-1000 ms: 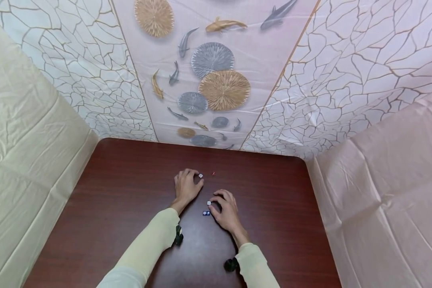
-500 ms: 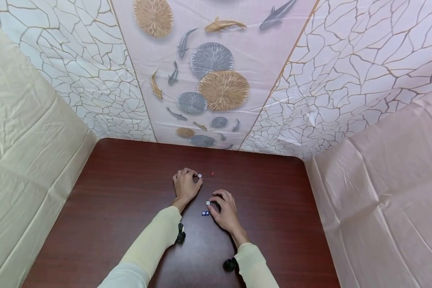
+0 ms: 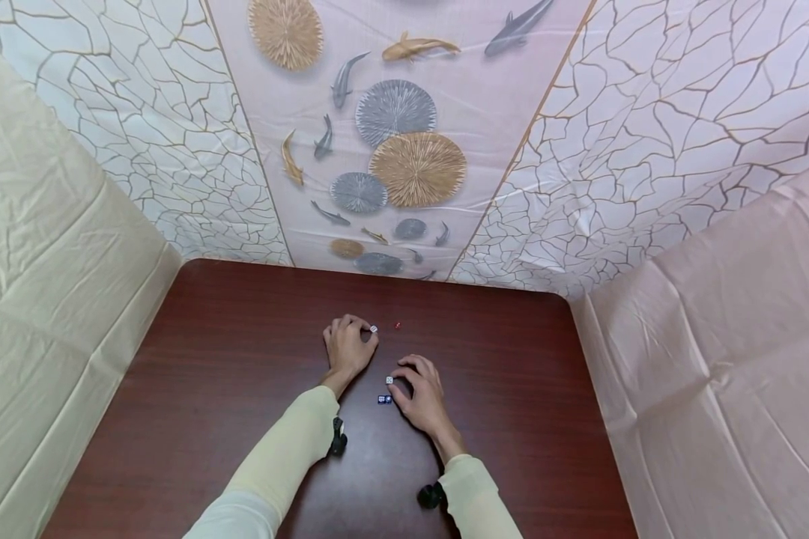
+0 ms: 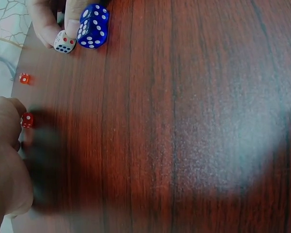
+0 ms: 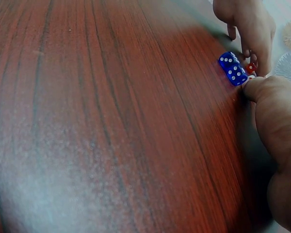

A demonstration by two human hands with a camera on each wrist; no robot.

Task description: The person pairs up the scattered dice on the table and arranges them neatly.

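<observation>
Both hands were found grasping: the left hand [image 3: 347,349] pinched a translucent red cubic die [image 4: 27,120] (pale-topped from the head view), and the right hand [image 3: 425,394] pinched a white cubic die [image 4: 65,42]. Two touching translucent blue cubic dice [image 4: 92,35] sat beside the right thumb. A second red cubic die [image 3: 398,325] lay loose on the red-brown wood-grained desk [image 3: 519,374].

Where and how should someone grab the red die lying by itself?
Probably pinch two opposite side faces, coming from the right: the red die is a cube flat on the table, standing apart, with the left hand on its left.
</observation>
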